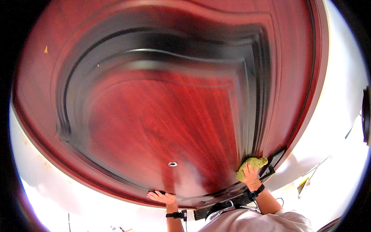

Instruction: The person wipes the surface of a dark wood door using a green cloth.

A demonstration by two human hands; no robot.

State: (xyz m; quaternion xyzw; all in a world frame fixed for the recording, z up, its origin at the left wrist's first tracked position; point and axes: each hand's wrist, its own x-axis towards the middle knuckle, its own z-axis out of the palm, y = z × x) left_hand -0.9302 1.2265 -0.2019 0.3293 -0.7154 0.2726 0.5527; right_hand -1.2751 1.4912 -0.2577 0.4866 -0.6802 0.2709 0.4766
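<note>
A glossy red wood-grain door (pixel 162 116) with dark moulded framing fills most of the view. At the lower right, my right hand (pixel 249 173) grips a yellow-green cloth (pixel 255 163) against the dark moulding, close to a black door handle (pixel 268 171). My left hand (pixel 162 198) rests with fingers spread at the door's lower edge and holds nothing. A small round metal-rimmed peephole (pixel 172 164) sits in the panel, above and slightly right of my left hand. Both wrists wear black straps with devices.
White wall (pixel 339 87) borders the door on the right and at the lower left. A small tan triangular mark (pixel 45 49) shows on the door's upper left. A dark object (pixel 366 116) stands at the far right rim. Below it, a thin metal frame with a yellow part (pixel 303 183) is visible.
</note>
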